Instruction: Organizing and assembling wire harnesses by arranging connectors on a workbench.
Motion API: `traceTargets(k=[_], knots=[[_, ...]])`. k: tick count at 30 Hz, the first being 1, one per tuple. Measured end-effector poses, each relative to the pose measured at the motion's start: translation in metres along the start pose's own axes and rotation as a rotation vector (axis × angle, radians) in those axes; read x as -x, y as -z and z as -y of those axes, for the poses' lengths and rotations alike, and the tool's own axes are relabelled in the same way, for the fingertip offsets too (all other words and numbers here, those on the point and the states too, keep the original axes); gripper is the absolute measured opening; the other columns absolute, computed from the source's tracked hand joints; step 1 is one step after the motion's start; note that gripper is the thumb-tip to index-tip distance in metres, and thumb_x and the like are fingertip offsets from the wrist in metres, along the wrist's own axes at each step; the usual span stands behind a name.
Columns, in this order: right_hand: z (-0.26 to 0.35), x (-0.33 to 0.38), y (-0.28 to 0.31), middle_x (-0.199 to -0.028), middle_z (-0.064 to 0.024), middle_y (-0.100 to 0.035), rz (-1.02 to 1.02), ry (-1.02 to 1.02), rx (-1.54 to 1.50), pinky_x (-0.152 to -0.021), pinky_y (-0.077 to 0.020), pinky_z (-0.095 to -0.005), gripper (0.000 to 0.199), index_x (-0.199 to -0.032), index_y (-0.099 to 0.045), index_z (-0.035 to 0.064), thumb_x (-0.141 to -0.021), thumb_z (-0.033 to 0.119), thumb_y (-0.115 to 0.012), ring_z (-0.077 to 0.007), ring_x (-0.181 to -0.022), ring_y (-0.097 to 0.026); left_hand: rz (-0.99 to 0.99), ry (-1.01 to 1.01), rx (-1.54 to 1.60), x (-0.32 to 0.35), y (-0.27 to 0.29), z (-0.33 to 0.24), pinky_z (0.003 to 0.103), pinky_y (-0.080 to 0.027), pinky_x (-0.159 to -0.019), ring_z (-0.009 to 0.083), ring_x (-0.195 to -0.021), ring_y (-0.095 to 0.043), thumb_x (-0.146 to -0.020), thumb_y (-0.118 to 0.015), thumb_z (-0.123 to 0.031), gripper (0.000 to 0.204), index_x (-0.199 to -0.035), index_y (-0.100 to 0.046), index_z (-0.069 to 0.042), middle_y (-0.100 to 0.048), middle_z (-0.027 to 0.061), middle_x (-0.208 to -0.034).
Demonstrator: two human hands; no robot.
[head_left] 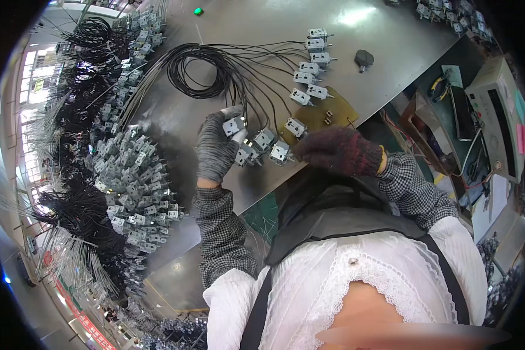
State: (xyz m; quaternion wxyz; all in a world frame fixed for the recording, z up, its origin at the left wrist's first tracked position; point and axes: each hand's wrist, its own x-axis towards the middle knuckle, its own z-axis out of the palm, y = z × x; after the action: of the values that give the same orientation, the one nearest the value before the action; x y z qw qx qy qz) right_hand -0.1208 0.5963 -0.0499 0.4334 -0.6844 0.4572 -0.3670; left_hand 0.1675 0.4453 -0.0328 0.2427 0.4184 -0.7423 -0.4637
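A grey steel worktable (379,41) is seen, with a large heap of wired metal solenoid units (135,186) at 9 o'clock and a coil of black wires (195,73) at 11 o'clock. The left hand (216,149), grey-gloved, is clamped by thumb and fingers on one small solenoid (234,125) just above centre. The right hand (339,150), dark-gloved, is held with fingers curled together beside another solenoid unit (280,153) on the table edge; contact cannot be told.
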Motion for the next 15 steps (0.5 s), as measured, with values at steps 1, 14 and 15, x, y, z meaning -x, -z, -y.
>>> traceTargets(k=[1, 14, 15], knots=[[-0.003, 0.004, -0.005, -0.114, -0.0141, -0.075, 0.042, 0.028, -0.03, -0.09, -0.0589, -0.045, 0.023, -0.121, -0.073, 0.0109, -0.1, 0.02, -0.069, -0.0346, -0.102, -0.074, -0.015, -0.051, 0.108, -0.003, -0.009, -0.008, 0.036, -0.055, -0.105, 0.02, -0.12, -0.066, -0.087, -0.078, 0.007, 0.052, -0.135, -0.059, 0.0, -0.068, 0.0132, -0.134], [-0.015, 0.011, 0.024, -0.111, -0.0182, -0.076, -0.096, -0.089, 0.346, -0.09, -0.0598, -0.0446, 0.029, -0.125, -0.073, 0.0093, -0.096, 0.016, -0.072, -0.0379, -0.103, -0.074, -0.059, -0.01, 0.3, -0.012, -0.054, -0.041, 0.034, -0.054, -0.103, 0.0183, -0.116, -0.065, -0.098, -0.072, -0.014, 0.05, -0.144, -0.059, -0.001, -0.067, 0.0094, -0.129], [-0.016, 0.012, 0.024, -0.112, -0.018, -0.076, -0.098, -0.114, 0.336, -0.091, -0.0595, -0.0446, 0.029, -0.125, -0.073, 0.0093, -0.096, 0.016, -0.072, -0.0375, -0.104, -0.074, -0.118, -0.068, 0.262, -0.015, -0.049, -0.039, 0.034, -0.055, -0.1, 0.018, -0.115, -0.065, -0.099, -0.071, -0.013, 0.048, -0.144, -0.059, -0.001, -0.067, 0.0097, -0.129]])
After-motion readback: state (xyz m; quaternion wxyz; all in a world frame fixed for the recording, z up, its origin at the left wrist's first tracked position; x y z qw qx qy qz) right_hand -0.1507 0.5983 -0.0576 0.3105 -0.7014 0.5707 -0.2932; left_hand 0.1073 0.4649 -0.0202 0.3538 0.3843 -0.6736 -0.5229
